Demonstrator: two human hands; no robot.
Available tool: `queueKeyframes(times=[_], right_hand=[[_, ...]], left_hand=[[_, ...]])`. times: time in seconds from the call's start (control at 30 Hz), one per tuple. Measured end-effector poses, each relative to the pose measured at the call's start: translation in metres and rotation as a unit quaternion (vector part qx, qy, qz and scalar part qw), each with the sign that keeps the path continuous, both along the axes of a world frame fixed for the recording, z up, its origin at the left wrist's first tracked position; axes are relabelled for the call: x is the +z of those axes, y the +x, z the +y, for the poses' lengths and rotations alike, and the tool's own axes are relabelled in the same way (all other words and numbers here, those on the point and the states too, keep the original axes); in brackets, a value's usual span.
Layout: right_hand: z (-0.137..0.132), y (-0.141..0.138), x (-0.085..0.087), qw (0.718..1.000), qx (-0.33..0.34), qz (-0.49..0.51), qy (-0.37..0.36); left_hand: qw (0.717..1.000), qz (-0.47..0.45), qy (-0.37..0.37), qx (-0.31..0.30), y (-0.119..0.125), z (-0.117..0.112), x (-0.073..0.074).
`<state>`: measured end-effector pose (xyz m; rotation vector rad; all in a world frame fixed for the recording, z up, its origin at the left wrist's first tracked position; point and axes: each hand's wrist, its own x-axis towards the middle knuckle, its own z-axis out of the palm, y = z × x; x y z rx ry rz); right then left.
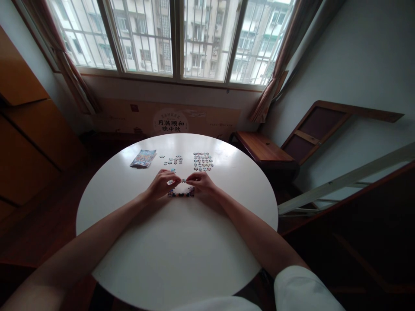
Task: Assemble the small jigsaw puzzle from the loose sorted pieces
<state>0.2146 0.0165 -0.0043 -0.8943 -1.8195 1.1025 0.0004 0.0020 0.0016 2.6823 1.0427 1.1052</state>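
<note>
Between my two hands, over the white round table (181,246), is a small jigsaw piece (183,181). My left hand (164,181) pinches it from the left with closed fingertips. From the other side, my right hand (200,182) has its thumb and fingers closed on the same piece. Just below them lies a partly joined puzzle border (180,195), dark along its near edge; my hands hide parts of its sides. Loose jigsaw pieces (175,160) are scattered beyond my left hand. Further right, more jigsaw pieces (202,162) are laid out in rows.
A colourful printed packet (143,158) lies at the table's far left. Behind the table stand a wooden bench (264,147) on the right and a long printed cardboard panel (129,117) under the window. A pale ladder-like frame (343,178) leans at the right.
</note>
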Motion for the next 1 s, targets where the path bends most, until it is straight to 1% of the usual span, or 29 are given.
queueKeyframes(times=[0.23,0.6,1.0], right_hand=[[-0.0006,-0.0001,0.0016,1.0,0.003,0.004,-0.002],[0.0013,0.0008,-0.0013,1.0,0.011,0.006,0.002],[-0.0005,0.0002,0.0018,1.0,0.012,0.009,-0.005]], left_hand=[[1.0,0.0,-0.007,-0.006,-0.0006,-0.0001,-0.0002],[1.0,0.013,-0.01,-0.011,-0.0012,0.0004,-0.001],[1.0,0.018,-0.012,-0.016,-0.001,0.0004,-0.0016]])
